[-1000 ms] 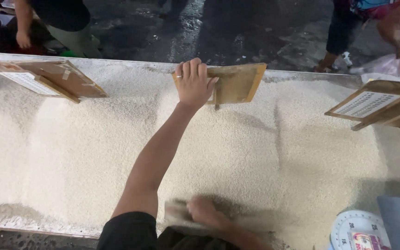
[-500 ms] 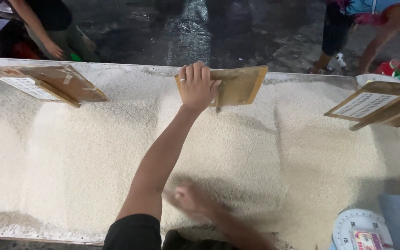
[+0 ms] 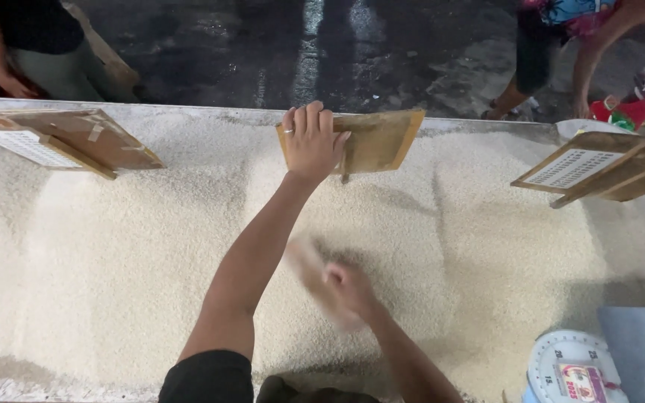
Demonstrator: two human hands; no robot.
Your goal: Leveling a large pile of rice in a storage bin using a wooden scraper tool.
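1. at the far left, a wooden sign board lies tilted on the rice, well apart from both hands. a person in dark clothes stands beyond the bin's pale rim.
2. the left hand reaches out on a straight arm to the far side of the bin. its fingers lie spread and flat over the near left corner of the middle wooden board, pressing on it rather than curling round it. a ring shows on one finger.
3. the middle board stands at the back edge of the rice, just inside the rim, slightly tilted.
4. the right hand is low, near the body, at the surface of the rice. it is blurred, so i cannot tell whether its fingers are curled on something or loose. a pale blurred shape beside it may be a scoop or its own fingers.
5. as a judgement, the work looks mid-way: the rice near the right hand is dented and shadowed, while the mounds to left and right look smooth and untouched.
6. at the right, another board with a white label rests on the rice, and a round weighing scale sits at the lower corner. another person's legs show on the wet pavement beyond.
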